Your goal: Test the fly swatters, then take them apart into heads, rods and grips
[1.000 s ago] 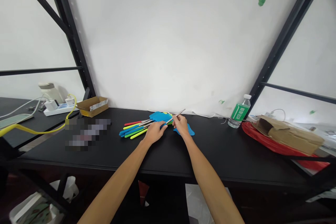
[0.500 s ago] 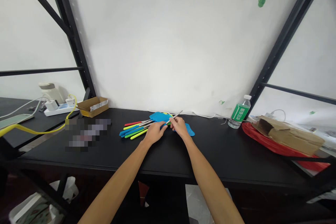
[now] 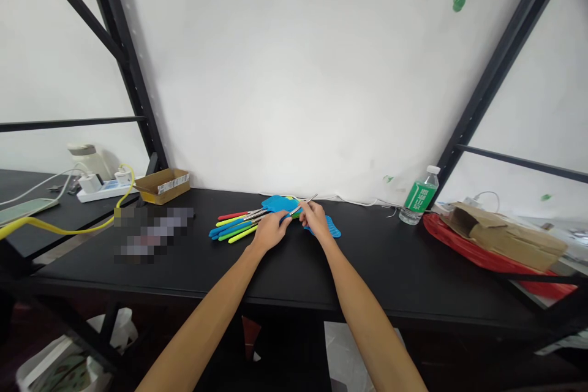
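Observation:
My left hand [image 3: 271, 230] is closed around the blue grip end of a fly swatter with a thin metal rod [image 3: 295, 210]. My right hand [image 3: 315, 219] pinches that rod further up, and its tip pokes out past the fingers. To the left of my left hand lie several fly swatter handles [image 3: 236, 228] in red, yellow, blue and green, with metal rods. A blue swatter head [image 3: 277, 203] rests behind my left hand. Another blue mesh head [image 3: 333, 228] shows beside my right hand, partly covered by it.
On the black table [image 3: 367, 269] a water bottle [image 3: 419, 197] stands at the right. Beyond it are a torn cardboard package [image 3: 509, 236] and red plastic [image 3: 450, 245]. An open cardboard box [image 3: 163, 187], a power strip [image 3: 108, 190] and a yellow cable [image 3: 68, 231] are at the left.
My right hand has shifted slightly up the rod, away from my left hand, and less of the tip shows. My left hand has barely moved.

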Action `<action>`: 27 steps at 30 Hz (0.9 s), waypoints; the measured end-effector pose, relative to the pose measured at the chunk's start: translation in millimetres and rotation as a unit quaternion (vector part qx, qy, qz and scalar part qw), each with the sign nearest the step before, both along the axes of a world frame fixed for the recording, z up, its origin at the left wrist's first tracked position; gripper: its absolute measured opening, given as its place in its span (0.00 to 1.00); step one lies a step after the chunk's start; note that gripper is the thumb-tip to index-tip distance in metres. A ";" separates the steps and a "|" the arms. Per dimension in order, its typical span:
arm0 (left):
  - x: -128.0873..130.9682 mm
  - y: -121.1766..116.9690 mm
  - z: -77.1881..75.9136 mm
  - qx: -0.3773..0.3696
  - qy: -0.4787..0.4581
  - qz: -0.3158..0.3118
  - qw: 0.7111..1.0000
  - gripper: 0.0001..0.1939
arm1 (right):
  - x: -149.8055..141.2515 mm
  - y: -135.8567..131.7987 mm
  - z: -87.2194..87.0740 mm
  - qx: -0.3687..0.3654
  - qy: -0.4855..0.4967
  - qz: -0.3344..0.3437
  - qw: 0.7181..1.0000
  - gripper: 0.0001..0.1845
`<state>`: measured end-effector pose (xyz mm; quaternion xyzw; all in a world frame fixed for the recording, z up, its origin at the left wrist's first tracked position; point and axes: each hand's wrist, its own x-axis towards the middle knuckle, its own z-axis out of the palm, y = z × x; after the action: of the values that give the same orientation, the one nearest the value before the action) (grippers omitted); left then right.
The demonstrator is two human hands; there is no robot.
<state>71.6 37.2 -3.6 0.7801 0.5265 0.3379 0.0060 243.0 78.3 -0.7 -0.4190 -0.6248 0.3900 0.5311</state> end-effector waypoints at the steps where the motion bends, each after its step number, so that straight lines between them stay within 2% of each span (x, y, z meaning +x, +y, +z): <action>1: -0.1 0.1 0.0 -0.001 -0.003 0.005 1.000 0.18 | 1.1 1.2 0.5 -0.008 0.026 -0.006 1.000 0.21; 5: -0.6 0.6 0.0 0.000 -0.010 0.001 1.000 0.18 | 5.8 8.6 -0.1 -0.036 0.137 -0.034 0.989 0.19; 9: -0.9 0.6 0.1 -0.001 -0.007 -0.002 1.000 0.18 | 8.0 13.4 -2.1 -0.045 0.183 -0.035 0.982 0.18; 27: -0.5 1.5 -2.1 0.003 -0.002 -0.005 1.000 0.19 | 7.2 11.2 -2.0 -0.032 0.156 -0.019 0.987 0.18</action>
<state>71.1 38.6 -5.7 0.7821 0.5218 0.3405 0.0065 250.3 89.4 -2.7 -0.3821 -0.5133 0.4600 0.6156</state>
